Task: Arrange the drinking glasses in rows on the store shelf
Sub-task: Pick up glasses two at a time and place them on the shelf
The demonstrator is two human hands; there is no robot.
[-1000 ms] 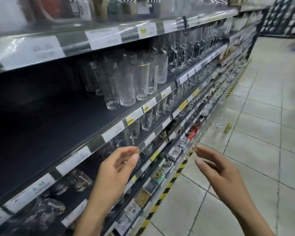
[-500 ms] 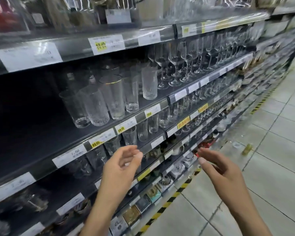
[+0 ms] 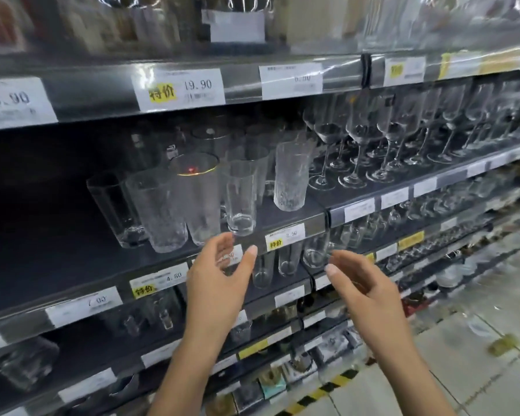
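Just above the yellow-marked price label (image 3: 285,236), on the dark shelf (image 3: 57,259), the drinking glasses (image 3: 192,202) stand in a loose group and not yet in straight rows. All of them are upright, so their long axis is vertical. The plain tumbler (image 3: 240,199) is the nearest to the label, up and a little left of it, close to the shelf edge. A gold-rimmed glass (image 3: 197,190) and two more glasses stand farther left of the label, close together. One textured tall glass (image 3: 290,175) stands straight above the label, apart from the others. Wine glasses (image 3: 357,145) fill the shelf up and right of the label.

Below and left of the label is the left hand (image 3: 219,283). Its fingers are relaxed, the thumb is spread away from them, and it holds nothing. Its fingertips come just under the base of the plain tumbler; I cannot tell if they touch it. Below and right of the label is the right hand (image 3: 364,289), also empty, with loosely curved fingers.

I judge that the left hand is nearer. The tumbler lies straight above the gap between its thumb and fingers, so the reach should go up and over the shelf edge, with the grip around the side wall.
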